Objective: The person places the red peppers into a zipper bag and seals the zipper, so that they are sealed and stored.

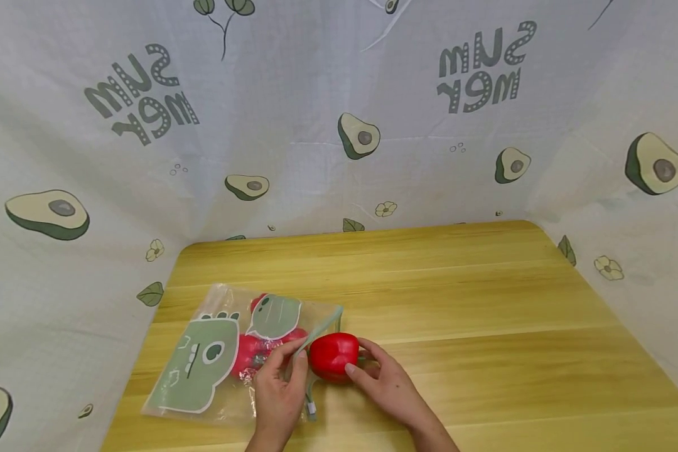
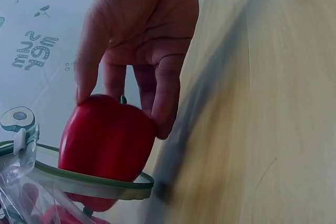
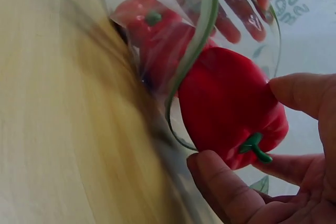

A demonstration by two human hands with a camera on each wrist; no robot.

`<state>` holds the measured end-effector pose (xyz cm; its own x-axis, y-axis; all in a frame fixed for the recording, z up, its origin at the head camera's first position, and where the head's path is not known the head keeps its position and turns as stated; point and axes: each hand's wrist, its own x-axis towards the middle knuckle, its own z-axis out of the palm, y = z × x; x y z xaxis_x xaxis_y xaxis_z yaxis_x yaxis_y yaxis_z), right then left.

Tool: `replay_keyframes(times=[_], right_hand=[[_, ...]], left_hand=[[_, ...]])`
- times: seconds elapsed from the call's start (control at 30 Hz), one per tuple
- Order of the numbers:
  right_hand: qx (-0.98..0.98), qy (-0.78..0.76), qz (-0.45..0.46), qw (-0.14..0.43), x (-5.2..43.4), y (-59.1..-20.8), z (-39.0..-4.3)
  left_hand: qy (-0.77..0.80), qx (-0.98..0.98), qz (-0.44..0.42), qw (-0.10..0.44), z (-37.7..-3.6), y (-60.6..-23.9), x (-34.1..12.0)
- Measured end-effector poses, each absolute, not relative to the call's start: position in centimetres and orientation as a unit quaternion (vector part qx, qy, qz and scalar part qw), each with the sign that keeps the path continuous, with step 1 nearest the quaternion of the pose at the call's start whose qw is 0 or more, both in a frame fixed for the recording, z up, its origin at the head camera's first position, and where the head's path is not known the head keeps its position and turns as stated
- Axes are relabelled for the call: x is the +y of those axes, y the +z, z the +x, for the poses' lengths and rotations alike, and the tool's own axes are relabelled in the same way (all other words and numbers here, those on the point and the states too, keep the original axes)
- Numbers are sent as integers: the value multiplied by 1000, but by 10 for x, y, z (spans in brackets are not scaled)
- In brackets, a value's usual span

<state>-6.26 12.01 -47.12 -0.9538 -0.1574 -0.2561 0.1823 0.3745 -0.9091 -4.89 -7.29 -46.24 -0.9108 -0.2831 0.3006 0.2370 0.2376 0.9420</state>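
Note:
A red bell pepper (image 1: 333,356) with a green stem sits at the mouth of a clear zip bag (image 1: 206,364) printed with a green dinosaur. My right hand (image 1: 392,389) holds this pepper by its stem end, thumb and fingers spread around it. In the left wrist view the pepper's lower end (image 2: 94,202) is inside the green-edged opening (image 2: 105,183). My left hand (image 1: 279,402) pinches the bag's edge beside the pepper. More red peppers (image 3: 163,51) lie inside the bag, seen through the plastic in the right wrist view.
The bag lies on the left part of a wooden table (image 1: 486,326). A pale zip slider (image 2: 20,141) sits on the bag's green edge. Behind the table and at its sides hangs a white cloth (image 1: 407,176) printed with avocados.

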Motion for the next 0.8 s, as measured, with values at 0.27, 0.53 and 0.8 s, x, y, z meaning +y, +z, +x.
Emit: replay_keyframes(times=[0.27,0.53,0.8], right_hand=[[811,-567,22,140,109,-473,-64],[808,-574,12,132,97,-473,-68],[800,-590,-4,106,85,-474,-73]], left_hand=[[-619,-762,43,188,-46,-459,-70],[-628,-753,28,194,-46,-457,-70],[-630,-753,32,185,-46,-456,-68]])
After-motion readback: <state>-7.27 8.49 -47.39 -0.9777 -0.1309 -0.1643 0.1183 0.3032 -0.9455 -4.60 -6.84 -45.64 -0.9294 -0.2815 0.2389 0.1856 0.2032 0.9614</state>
